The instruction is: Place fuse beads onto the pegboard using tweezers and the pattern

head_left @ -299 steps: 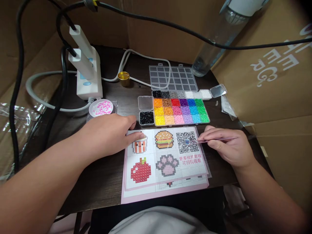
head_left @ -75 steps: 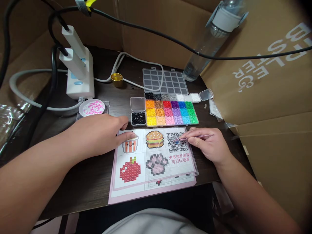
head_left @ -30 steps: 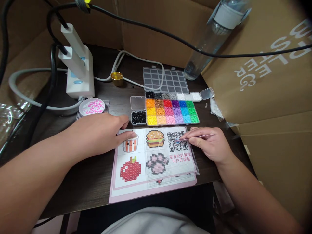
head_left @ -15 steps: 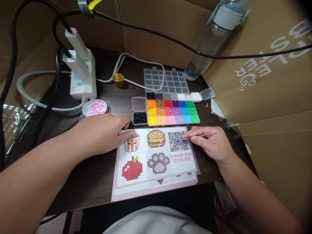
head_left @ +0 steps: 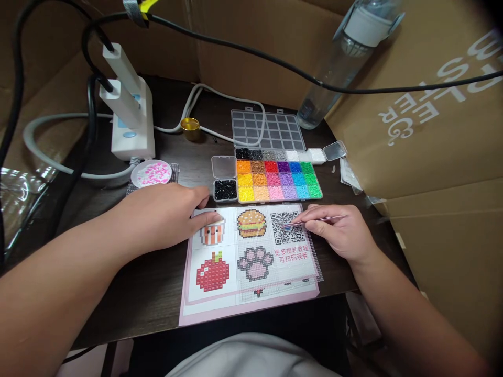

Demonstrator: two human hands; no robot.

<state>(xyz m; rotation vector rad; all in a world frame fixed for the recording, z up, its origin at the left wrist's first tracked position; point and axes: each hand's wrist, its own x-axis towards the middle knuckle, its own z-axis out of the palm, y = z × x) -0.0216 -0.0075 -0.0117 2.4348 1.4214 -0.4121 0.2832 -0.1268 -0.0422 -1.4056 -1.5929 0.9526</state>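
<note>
A pattern sheet [head_left: 251, 293] with pixel pictures of a cupcake, burger, apple and paw lies under a clear pegboard [head_left: 298, 264]. My left hand [head_left: 165, 214] rests flat on the sheet's top left corner, fingers stretched over the cupcake. My right hand [head_left: 340, 233] pinches thin metal tweezers [head_left: 314, 220], whose tip sits over the QR code by a small blue bead [head_left: 287, 228]. Just beyond the sheet stands a bead box [head_left: 281, 179] with rows of coloured beads.
A small box of black beads [head_left: 225, 190] and its open lid sit left of the bead box. A round dish of pink beads [head_left: 151, 173], a white power strip [head_left: 131, 128], a gold cap [head_left: 189, 125], an empty clear organiser [head_left: 268, 130] and a water bottle [head_left: 338, 63] stand behind. Cardboard walls surround the table.
Both hands stay where they were; the tweezers' tip remains over the QR code. Only the camera view shifts slightly.
</note>
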